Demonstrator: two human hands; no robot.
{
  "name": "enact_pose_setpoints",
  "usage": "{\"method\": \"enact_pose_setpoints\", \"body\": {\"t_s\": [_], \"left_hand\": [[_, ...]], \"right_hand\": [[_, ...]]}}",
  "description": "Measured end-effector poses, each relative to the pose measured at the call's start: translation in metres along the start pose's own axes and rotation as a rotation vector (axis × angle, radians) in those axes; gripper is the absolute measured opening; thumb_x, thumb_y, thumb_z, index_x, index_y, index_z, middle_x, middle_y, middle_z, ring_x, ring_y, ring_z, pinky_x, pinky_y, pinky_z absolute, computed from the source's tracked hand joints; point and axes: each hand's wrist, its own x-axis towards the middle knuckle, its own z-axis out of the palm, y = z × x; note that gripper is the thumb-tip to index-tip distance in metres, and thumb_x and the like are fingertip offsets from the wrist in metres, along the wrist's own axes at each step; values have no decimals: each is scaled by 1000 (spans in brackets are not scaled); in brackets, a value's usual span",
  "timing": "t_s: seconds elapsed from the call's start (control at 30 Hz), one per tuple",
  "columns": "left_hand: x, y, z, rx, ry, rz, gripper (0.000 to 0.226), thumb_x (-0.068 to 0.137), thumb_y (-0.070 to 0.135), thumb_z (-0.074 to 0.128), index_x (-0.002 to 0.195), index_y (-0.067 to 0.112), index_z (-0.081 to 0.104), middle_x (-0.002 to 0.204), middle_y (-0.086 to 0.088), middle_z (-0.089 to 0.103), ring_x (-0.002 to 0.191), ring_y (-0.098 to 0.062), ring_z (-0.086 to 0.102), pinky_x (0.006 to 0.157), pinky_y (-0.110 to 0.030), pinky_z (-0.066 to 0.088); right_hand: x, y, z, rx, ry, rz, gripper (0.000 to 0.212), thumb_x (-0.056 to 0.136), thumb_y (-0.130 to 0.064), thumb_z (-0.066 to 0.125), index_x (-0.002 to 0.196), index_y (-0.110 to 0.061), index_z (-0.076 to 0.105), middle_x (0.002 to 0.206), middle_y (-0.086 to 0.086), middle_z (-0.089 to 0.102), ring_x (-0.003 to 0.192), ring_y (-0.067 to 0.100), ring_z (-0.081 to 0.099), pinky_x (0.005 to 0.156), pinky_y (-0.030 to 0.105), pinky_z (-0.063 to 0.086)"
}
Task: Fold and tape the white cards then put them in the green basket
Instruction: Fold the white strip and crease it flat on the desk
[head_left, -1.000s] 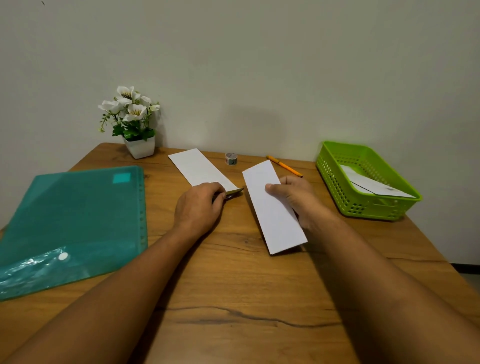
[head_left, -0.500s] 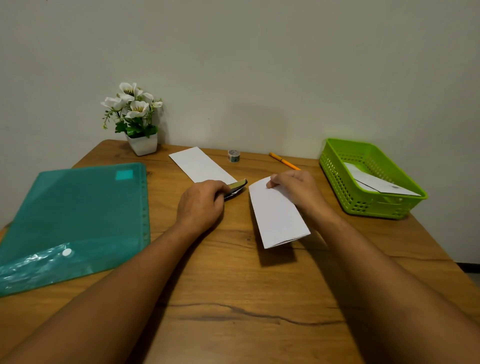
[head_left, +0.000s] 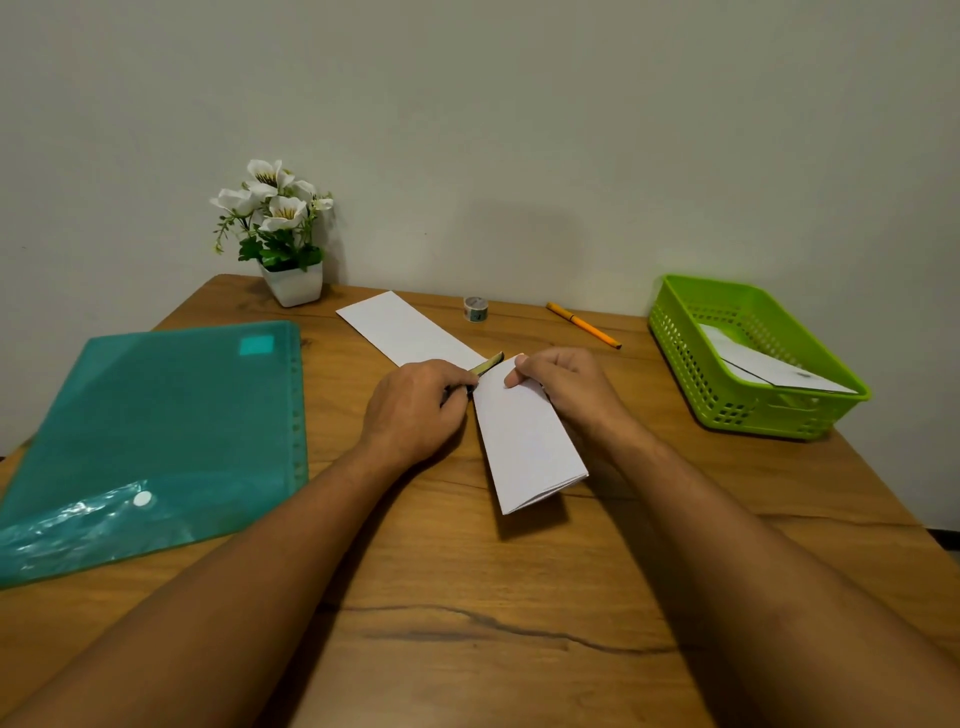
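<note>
Head view — right hand (head_left: 563, 387) pinches smooth folded white card (head_left: 524, 441); left hand (head_left: 415, 410) grips a slim tool (head_left: 487, 365).

I see a wooden table (head_left: 467, 597) against the wall. On it: teal plastic folder (head_left: 156, 431) at left, potted white flowers (head_left: 283, 234) at back, flat white card (head_left: 410, 332), tape roll (head_left: 476, 308), orange pen (head_left: 583, 325), green basket (head_left: 748, 405) at right.

Matt white paper card (head_left: 524, 441), glossy green plastic basket (head_left: 748, 410), smooth grained wooden table (head_left: 467, 597), translucent shiny plastic folder (head_left: 156, 431)
</note>
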Motion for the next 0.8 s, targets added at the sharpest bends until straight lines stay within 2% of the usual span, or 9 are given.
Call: {"method": "enact_pose_setpoints", "body": {"t_s": [0.17, 0.27, 0.37, 0.43, 0.5, 0.57, 0.63, 0.8], "left_hand": [[-2, 1, -1, -30, -12, 39, 32, 99, 27, 53, 122, 24, 75, 122, 5, 73, 107, -11, 65, 84, -29, 56], [-2, -1, -2, -42, -34, 61, 34, 98, 27, 50, 121, 22, 75, 121, 5, 74, 106, -11, 65, 84, -32, 57], [-2, -1, -3, -57, -35, 74, 33, 97, 25, 51, 120, 23, 76, 121, 6, 74, 107, -11, 65, 84, -32, 57], [-3, -1, -4, -74, -29, 79, 32, 96, 22, 54, 119, 23, 76, 120, 6, 74, 107, -10, 65, 84, -30, 57], [-3, -2, -4, -86, -25, 79, 32, 94, 22, 56, 118, 24, 77, 119, 7, 74, 105, -9, 66, 82, -29, 57], [-2, -1, -4, -76, -31, 63, 30, 94, 22, 57, 117, 25, 77, 119, 8, 74, 103, -8, 65, 80, -27, 56], [-1, -1, -3, -59, -46, 53, 29, 95, 23, 58, 118, 25, 77, 120, 8, 74, 103, -8, 65, 80, -28, 57], [0, 0, 1, 17, -104, 95, 34, 98, 25, 55, 128, 24, 71, 131, 7, 69, 119, -11, 61, 93, -31, 55]], "right_hand": [[4, 3, 3, 50, -139, 60, 30, 100, -33, 65, 100, -5, 77, 90, 7, 76, 67, 13, 69, 49, 19, 46], [14, 3, 3, 26, -193, 86, 25, 97, -29, 68, 95, -6, 78, 92, 4, 76, 65, 14, 69, 47, 20, 46], [26, 3, 0, -42, -236, 110, 23, 98, -33, 68, 93, -14, 80, 84, 3, 76, 57, 10, 67, 47, 20, 45], [34, 2, -2, -86, -237, 111, 26, 100, -34, 66, 97, -12, 81, 81, 2, 75, 55, 9, 64, 47, 20, 43], [41, 4, 0, -99, -241, 105, 21, 98, -31, 69, 99, -12, 79, 91, 4, 76, 65, 11, 66, 54, 23, 46], [46, 7, 3, -110, -239, 78, 13, 94, -24, 73, 99, -12, 75, 103, 4, 75, 86, 15, 67, 68, 28, 48], [47, 13, 3, -100, -206, 96, 21, 90, -23, 77, 107, -11, 72, 109, 4, 71, 101, 19, 63, 79, 32, 47], [38, 28, -18, -21, -231, 239, 38, 84, -24, 82, 119, -26, 68, 117, 10, 72, 99, 23, 67, 75, 35, 51]]}}
